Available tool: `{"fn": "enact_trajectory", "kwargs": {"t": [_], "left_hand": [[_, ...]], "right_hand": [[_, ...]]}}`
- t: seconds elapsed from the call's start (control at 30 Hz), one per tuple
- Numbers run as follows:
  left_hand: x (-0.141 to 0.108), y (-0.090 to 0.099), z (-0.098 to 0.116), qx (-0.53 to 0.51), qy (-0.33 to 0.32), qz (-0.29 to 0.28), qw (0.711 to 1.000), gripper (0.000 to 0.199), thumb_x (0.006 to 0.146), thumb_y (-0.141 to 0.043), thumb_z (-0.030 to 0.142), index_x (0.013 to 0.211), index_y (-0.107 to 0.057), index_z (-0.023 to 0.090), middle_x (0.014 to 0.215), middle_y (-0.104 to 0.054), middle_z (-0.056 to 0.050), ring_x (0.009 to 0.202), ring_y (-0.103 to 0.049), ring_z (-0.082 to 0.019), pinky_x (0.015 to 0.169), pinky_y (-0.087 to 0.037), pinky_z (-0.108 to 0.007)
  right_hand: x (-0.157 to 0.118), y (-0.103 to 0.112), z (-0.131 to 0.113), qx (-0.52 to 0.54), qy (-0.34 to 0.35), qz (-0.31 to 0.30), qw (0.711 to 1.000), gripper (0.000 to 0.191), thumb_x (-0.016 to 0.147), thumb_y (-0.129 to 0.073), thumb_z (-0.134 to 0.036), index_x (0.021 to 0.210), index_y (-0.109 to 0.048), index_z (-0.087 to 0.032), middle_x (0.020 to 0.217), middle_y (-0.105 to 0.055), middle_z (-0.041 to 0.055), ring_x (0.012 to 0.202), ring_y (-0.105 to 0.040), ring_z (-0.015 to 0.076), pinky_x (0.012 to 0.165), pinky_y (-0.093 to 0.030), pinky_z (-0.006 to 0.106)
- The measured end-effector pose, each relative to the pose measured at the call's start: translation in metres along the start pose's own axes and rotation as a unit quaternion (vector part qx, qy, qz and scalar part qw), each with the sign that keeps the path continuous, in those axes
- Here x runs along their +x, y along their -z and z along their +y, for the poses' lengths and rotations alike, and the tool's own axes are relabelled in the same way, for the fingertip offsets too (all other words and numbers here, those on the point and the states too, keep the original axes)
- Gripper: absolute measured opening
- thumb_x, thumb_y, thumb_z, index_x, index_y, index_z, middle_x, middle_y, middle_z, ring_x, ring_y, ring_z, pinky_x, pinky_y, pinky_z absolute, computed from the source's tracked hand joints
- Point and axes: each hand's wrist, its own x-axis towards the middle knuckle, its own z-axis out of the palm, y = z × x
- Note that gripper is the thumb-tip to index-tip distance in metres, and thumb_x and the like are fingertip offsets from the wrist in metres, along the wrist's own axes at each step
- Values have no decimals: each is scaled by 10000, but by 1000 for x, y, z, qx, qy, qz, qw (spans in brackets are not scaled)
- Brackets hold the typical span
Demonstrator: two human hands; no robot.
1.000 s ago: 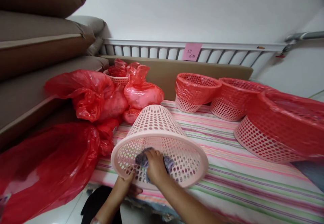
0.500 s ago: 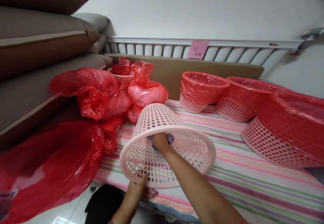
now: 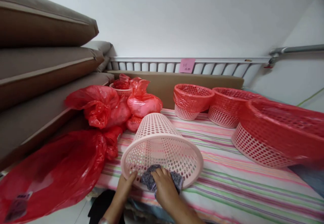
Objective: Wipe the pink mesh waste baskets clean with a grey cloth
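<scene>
A pink perforated basket [image 3: 157, 126] lies on its side on the striped cloth [image 3: 220, 170], its mouth facing me. My left hand [image 3: 126, 183] grips the lower left of its rim, thumb on the inner side. My right hand [image 3: 163, 185] is at the lower part of the mouth, fingers pressed on a dark grey-purple rag [image 3: 149, 176] that lies against the inner wall near the rim. The rag sticks out on both sides of the fingers.
Three baskets lined with red plastic stand at the right, one of them nearest [image 3: 263, 146]. Knotted red bags [image 3: 145, 104] and a loose red bag [image 3: 60, 170] lie at the left, beside stacked brown cushions [image 3: 45, 62]. A radiator [image 3: 157, 67] runs along the wall.
My right hand has come back with the rag from deep inside the basket to the lower rim. My left hand still holds the rim. The view has tilted up slightly.
</scene>
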Motion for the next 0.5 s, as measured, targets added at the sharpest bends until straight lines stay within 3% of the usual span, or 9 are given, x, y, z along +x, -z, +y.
{"fn": "enact_trajectory", "kwargs": {"t": [0.13,0.27,0.37,0.5], "left_hand": [[10,18,6,10,-44,6,999,560,559,-743,450,1000,-669,113,1071,-709,-150,1176,-540,-356,1051,-365,-469],[8,13,-16,3,-41,-10,999,662,590,-710,551,1096,-644,129,1185,-651,-156,1105,-588,-341,977,-447,-459],[4,7,-36,-13,46,-13,999,806,586,-719,575,1233,-546,127,1036,-688,-156,915,-669,-314,824,-543,-442],[2,5,-44,-57,142,-29,988,835,611,-719,540,1320,-450,189,876,-681,-95,664,-689,-270,561,-584,-415]], "right_hand": [[5,2,-3,-2,-18,5,1000,466,680,-419,-17,1031,-639,-230,1039,-607,66,1051,-463,257,931,-310,371],[19,-4,-11,14,-47,46,998,491,652,-441,-13,1066,-628,-198,1089,-591,89,1062,-468,260,956,-306,365],[46,-16,-15,15,-67,70,995,505,659,-442,-13,1100,-617,-185,1144,-574,109,1087,-471,263,957,-315,369],[106,-24,-8,14,-68,83,994,442,725,-446,-60,1127,-597,-162,1175,-567,130,1094,-478,269,956,-329,397]]}}
